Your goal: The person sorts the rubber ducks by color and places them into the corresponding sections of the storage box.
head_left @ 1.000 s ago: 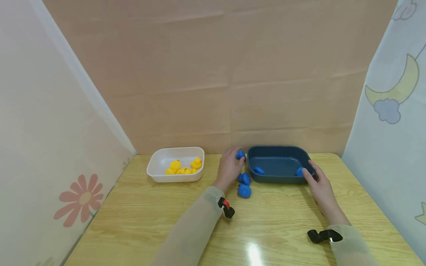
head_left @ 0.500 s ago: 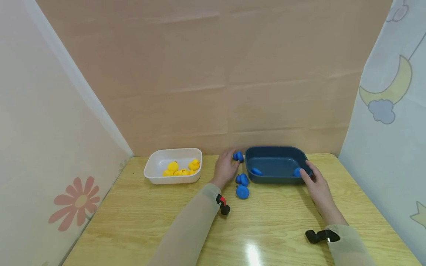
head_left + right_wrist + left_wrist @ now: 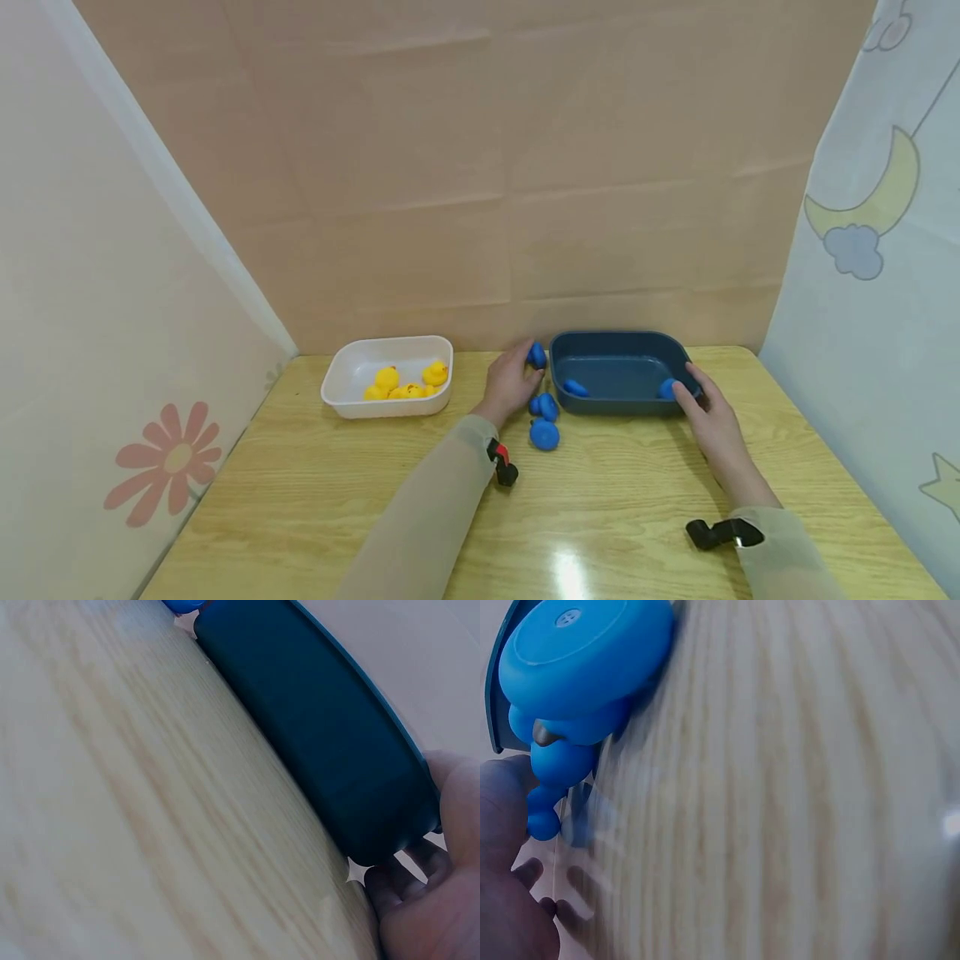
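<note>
At the back of the table, my left hand (image 3: 512, 385) holds a blue rubber duck (image 3: 536, 356) between thumb and fingers, just left of the dark blue tray (image 3: 618, 406). Nearer to me, a second blue duck (image 3: 547, 407) and a third blue duck (image 3: 544, 434) sit on the wood; the nearest looms large in the left wrist view. My right hand (image 3: 716, 425) grips the tray's right end, thumb over the rim and fingers outside. Inside the tray lie one blue duck (image 3: 576, 388) at left and another blue duck (image 3: 667, 389) beside my right thumb.
A white tray (image 3: 386, 411) with several yellow rubber ducks (image 3: 387, 377) stands at the back left of the wooden table (image 3: 360, 483). Brown paper (image 3: 405, 208) covers the wall behind; patterned sheets stand along both sides.
My left hand's fingers have closed around the rear blue duck, which has turned slightly. The right hand keeps its grip on the tray. The whole head view has shifted a little.
</note>
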Available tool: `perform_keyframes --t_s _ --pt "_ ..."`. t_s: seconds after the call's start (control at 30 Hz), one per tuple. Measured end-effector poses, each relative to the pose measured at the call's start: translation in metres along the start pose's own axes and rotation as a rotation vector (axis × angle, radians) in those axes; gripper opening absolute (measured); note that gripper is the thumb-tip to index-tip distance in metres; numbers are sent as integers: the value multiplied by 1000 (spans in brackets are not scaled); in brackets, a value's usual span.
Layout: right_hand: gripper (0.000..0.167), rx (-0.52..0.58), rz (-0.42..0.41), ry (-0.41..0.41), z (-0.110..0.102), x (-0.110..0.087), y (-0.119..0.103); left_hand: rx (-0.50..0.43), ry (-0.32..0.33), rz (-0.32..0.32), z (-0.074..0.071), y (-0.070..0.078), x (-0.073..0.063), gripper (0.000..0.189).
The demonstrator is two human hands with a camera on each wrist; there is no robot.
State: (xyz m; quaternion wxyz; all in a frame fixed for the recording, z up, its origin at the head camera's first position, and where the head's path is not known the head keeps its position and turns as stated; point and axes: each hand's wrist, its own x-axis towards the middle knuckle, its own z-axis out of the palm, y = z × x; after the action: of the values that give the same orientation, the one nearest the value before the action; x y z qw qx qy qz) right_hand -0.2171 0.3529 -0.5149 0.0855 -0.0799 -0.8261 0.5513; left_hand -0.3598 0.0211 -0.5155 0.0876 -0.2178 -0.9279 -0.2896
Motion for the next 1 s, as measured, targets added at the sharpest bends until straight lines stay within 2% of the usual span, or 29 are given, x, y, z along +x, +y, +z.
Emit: perform_keyframes --t_s 0.17,0.33,0.6,0.63,0.7,0.83,0.87,1.0 --pt "81 3 -1 -2 1 0 0 -4 -19 -50 2 0 -2 65" --pt "81 8 -4 -4 2 1 1 -8 -8 -89 2 2 -4 63" --pt "81 -3 -5 -3 2 3 2 -19 64 -37 4 2 1 51" --pt "81 -4 -5 -3 2 3 2 -21 86 -16 12 -4 4 50" --pt "81 -8 -6 -2 2 3 2 -24 91 -15 15 -3 5 48" --pt "81 -12 -7 -1 3 2 2 -12 76 -22 16 -3 3 48" --pt "81 -11 -7 -2 3 2 1 -7 55 -40 9 3 0 47" --pt "81 -8 -7 -1 3 2 1 21 37 -49 8 3 -2 46"
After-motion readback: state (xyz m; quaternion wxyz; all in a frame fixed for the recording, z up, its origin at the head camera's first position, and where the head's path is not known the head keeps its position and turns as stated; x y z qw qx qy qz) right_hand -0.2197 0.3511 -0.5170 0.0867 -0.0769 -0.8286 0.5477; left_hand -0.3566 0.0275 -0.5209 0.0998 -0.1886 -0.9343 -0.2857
